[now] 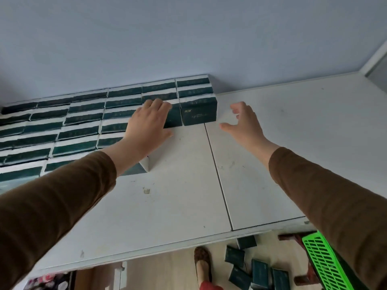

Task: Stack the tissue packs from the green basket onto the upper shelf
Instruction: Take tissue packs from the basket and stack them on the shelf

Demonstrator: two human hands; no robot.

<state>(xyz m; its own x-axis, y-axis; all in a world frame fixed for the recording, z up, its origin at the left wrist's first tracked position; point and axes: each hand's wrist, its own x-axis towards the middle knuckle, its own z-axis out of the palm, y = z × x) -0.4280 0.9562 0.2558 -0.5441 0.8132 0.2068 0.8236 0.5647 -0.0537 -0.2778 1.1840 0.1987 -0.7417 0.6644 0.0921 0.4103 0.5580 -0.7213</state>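
— Where are the tissue packs sitting?
— Along the upper shelf's back-left corner; more are lying on the floor by the green basket.
— And the hands?
— Left hand is pressing flat on a pack, right hand is hovering empty, fingers spread.

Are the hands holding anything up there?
No. The left hand lies flat on the stacked packs, pressing rather than gripping. The right hand is open and empty, just right of the end pack, not touching it.

Bare shelf beside stacked packs
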